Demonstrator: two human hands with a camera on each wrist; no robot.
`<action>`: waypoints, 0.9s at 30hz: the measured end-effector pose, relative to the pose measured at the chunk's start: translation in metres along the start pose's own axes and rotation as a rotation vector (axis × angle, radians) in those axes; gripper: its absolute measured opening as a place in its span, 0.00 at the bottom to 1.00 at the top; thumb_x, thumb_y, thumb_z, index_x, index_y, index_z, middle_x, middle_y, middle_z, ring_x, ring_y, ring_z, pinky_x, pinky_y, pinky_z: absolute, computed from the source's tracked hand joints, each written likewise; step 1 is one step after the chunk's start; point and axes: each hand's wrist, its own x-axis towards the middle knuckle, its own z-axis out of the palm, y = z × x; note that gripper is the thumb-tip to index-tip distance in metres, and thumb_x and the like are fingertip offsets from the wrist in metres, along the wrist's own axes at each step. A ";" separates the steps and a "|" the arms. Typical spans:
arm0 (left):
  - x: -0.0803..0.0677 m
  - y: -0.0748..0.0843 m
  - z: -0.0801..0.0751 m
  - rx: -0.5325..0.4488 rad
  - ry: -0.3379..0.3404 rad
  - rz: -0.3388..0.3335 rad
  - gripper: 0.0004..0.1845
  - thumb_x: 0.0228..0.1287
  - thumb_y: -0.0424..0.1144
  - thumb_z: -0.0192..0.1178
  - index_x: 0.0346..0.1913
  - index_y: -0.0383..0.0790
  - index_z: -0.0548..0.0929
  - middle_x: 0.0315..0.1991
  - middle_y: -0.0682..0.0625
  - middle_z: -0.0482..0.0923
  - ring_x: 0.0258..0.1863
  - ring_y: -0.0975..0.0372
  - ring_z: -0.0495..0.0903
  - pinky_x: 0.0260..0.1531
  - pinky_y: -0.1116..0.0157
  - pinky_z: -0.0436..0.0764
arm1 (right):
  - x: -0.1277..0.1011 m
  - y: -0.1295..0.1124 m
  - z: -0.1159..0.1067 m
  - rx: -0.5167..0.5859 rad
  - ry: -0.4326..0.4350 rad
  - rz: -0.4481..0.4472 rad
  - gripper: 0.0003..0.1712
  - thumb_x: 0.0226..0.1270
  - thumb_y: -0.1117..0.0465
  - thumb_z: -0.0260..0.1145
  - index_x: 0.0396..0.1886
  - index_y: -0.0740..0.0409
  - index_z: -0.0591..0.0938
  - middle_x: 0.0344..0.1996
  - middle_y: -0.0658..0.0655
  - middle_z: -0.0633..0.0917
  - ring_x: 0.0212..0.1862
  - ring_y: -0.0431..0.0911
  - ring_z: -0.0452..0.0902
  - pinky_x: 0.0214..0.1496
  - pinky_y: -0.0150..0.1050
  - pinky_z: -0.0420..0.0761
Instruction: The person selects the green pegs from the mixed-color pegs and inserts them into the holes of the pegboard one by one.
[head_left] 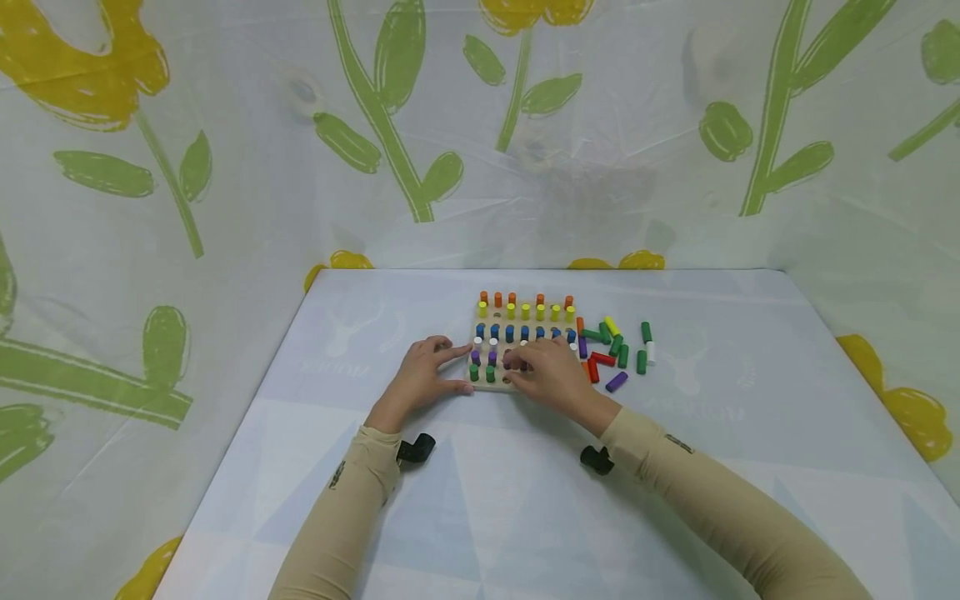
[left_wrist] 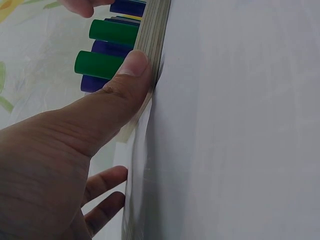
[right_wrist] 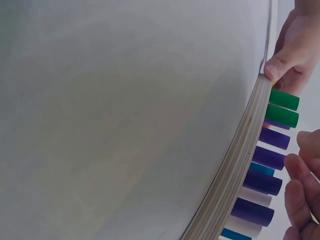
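Two hands at the pegboard (head_left: 495,321): left hand (head_left: 420,379) steadies its edge, right hand (head_left: 551,375) on top

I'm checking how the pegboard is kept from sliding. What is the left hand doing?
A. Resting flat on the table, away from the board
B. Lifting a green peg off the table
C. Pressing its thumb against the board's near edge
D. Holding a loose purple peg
C: the left hand has its thumb pressed against the edge of the wooden pegboard, beside two green pegs.
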 end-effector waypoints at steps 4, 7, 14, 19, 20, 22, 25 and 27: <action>0.000 0.001 0.000 -0.005 -0.009 -0.012 0.43 0.54 0.62 0.73 0.74 0.60 0.71 0.70 0.42 0.66 0.70 0.44 0.61 0.72 0.47 0.61 | -0.003 0.001 -0.002 0.011 0.004 -0.003 0.11 0.68 0.52 0.72 0.47 0.47 0.90 0.37 0.45 0.88 0.44 0.44 0.78 0.53 0.46 0.71; 0.000 0.002 -0.001 -0.008 -0.015 -0.020 0.43 0.54 0.62 0.73 0.74 0.60 0.71 0.70 0.42 0.66 0.71 0.44 0.61 0.73 0.46 0.60 | -0.004 0.003 -0.003 0.021 0.013 -0.011 0.11 0.68 0.52 0.72 0.47 0.47 0.90 0.35 0.44 0.88 0.42 0.43 0.78 0.53 0.46 0.71; -0.001 0.004 -0.003 0.002 -0.019 -0.015 0.43 0.55 0.61 0.73 0.75 0.59 0.71 0.71 0.41 0.66 0.71 0.44 0.61 0.73 0.47 0.59 | -0.008 0.007 -0.005 0.015 0.015 -0.011 0.11 0.68 0.52 0.73 0.47 0.48 0.90 0.35 0.43 0.88 0.41 0.43 0.79 0.50 0.43 0.70; -0.002 0.004 -0.003 -0.001 -0.014 -0.006 0.43 0.55 0.61 0.73 0.75 0.59 0.71 0.71 0.41 0.66 0.71 0.44 0.61 0.73 0.47 0.59 | -0.010 0.009 -0.007 0.002 0.017 -0.008 0.10 0.67 0.54 0.73 0.46 0.48 0.90 0.34 0.44 0.88 0.42 0.43 0.80 0.52 0.44 0.71; -0.002 0.004 -0.002 -0.004 -0.012 -0.005 0.43 0.55 0.61 0.73 0.75 0.59 0.71 0.71 0.41 0.66 0.71 0.44 0.61 0.73 0.47 0.59 | -0.010 0.010 -0.008 0.002 0.019 -0.010 0.10 0.67 0.54 0.73 0.45 0.48 0.90 0.34 0.44 0.88 0.42 0.43 0.80 0.52 0.44 0.71; -0.002 0.004 -0.002 -0.009 -0.009 -0.006 0.43 0.55 0.61 0.73 0.74 0.59 0.71 0.71 0.42 0.66 0.71 0.44 0.61 0.73 0.47 0.59 | -0.011 0.010 -0.008 -0.006 0.022 -0.009 0.09 0.67 0.54 0.73 0.44 0.48 0.90 0.34 0.44 0.89 0.42 0.43 0.80 0.53 0.45 0.71; -0.003 0.003 -0.002 -0.021 -0.005 -0.011 0.43 0.55 0.60 0.74 0.74 0.60 0.71 0.71 0.42 0.65 0.71 0.44 0.60 0.73 0.47 0.59 | -0.012 0.012 -0.009 -0.015 0.029 -0.008 0.07 0.67 0.54 0.73 0.43 0.48 0.90 0.34 0.44 0.89 0.43 0.43 0.81 0.52 0.44 0.71; -0.003 0.003 -0.001 -0.027 -0.003 -0.009 0.43 0.55 0.60 0.74 0.74 0.60 0.71 0.71 0.42 0.65 0.71 0.44 0.60 0.73 0.47 0.60 | -0.013 0.013 -0.009 -0.016 0.035 -0.003 0.07 0.67 0.54 0.73 0.42 0.47 0.90 0.35 0.44 0.89 0.43 0.43 0.81 0.52 0.44 0.71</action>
